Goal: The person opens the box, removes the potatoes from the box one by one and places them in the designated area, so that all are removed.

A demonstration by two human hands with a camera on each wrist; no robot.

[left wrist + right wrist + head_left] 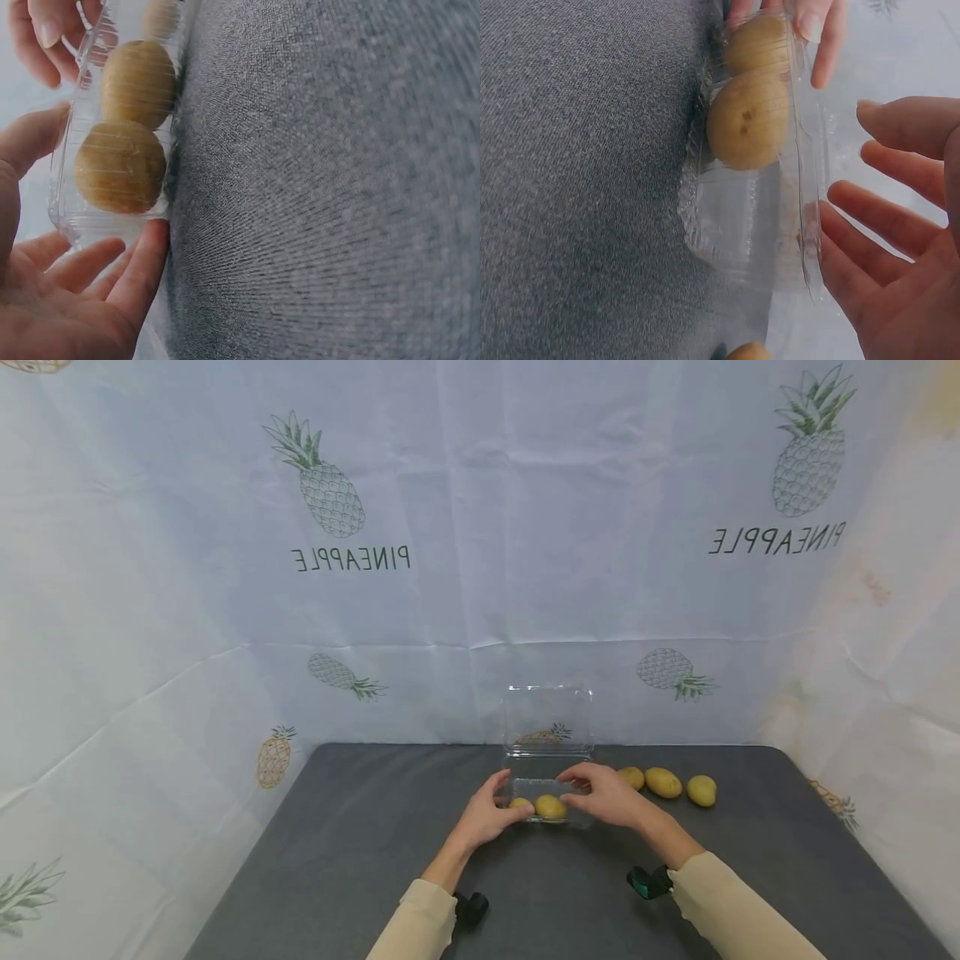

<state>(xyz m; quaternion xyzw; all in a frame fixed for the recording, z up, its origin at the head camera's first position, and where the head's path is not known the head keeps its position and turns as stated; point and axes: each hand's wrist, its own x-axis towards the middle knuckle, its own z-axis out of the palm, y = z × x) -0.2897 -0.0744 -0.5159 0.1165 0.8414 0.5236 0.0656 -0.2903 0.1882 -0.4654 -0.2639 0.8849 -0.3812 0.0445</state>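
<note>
A clear plastic clamshell container (739,217) stands on the dark table, its lid (547,710) raised at the back. Two yellow potatoes, one on the left (120,166) and one nearer the middle (551,807), lie side by side in its left part. My left hand (483,817) holds the container's left end, thumb at the front rim and fingers around the side. Over the right end hovers my right hand (611,796), its fingers spread and loosely bent by the rim (808,225). Whether its fingertips touch the plastic, I cannot tell. Nothing is in its grasp.
Right of the container, three more potatoes lie in a row: one partly behind my right hand (632,777), one in the middle (663,782) and one at the far right (701,791). A white pineapple-print cloth (525,568) hangs behind the grey-black table (360,860).
</note>
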